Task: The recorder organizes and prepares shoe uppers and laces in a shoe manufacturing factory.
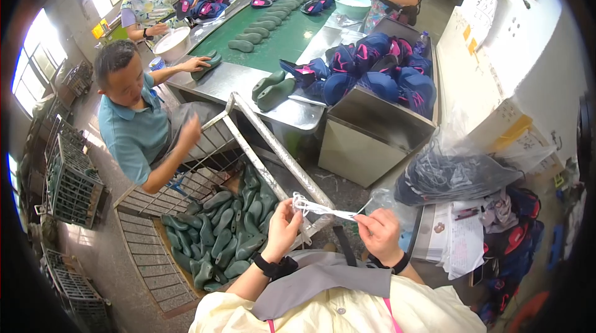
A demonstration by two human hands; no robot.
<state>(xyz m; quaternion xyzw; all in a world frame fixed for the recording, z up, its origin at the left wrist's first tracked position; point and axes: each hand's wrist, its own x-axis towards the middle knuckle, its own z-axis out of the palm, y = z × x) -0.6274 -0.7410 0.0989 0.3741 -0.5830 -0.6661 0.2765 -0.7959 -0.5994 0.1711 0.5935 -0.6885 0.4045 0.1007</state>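
Note:
A looped bundle of thin white cord stretches between my two hands in front of my chest. The fingers of my left hand pinch its looser, looped end. At the other end, my right hand grips the narrow, gathered part between thumb and fingers. Just beyond my left hand runs the worn metal rail of a wire cart. Green shoe lasts lie heaped in that cart. Closest to my right hand is a clear plastic bag.
A co-worker at the left rests a hand on a last on the metal-edged table. Blue and pink shoe uppers fill a metal bin. Dark laces in plastic and papers lie at the right. Other people work farther back.

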